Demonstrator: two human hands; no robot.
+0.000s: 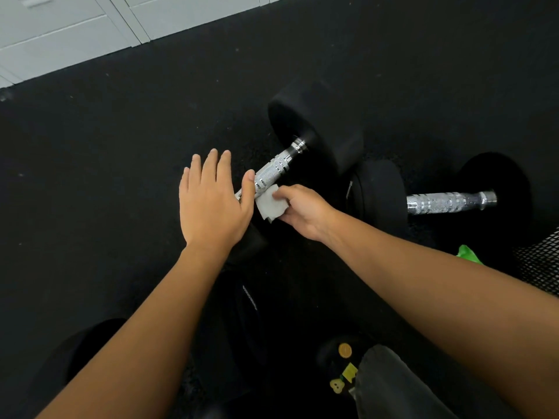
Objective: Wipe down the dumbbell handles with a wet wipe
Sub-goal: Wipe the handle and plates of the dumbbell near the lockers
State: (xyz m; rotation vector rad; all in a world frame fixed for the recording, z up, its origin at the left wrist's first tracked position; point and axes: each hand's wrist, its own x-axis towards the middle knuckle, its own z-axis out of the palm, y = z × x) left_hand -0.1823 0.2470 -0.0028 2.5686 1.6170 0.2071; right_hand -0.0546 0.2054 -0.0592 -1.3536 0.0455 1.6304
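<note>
A black dumbbell lies on the dark floor, its knurled silver handle (273, 167) running diagonally up to a round black head (314, 122). My right hand (302, 211) pinches a folded white wet wipe (270, 205) against the lower part of that handle. My left hand (211, 201) hovers flat with spread fingers over the handle's near end, the thumb touching the bar; it hides the near head. To the right, a second dumbbell lies with its silver handle (447, 202) bare between two black heads.
Grey-white cabinets (69, 34) stand at the top left beyond the black rubber floor (90, 161). A black mesh item (541, 261) and a green scrap (467, 254) sit at the right edge. A dark bag with small charms (344, 370) lies by my knees.
</note>
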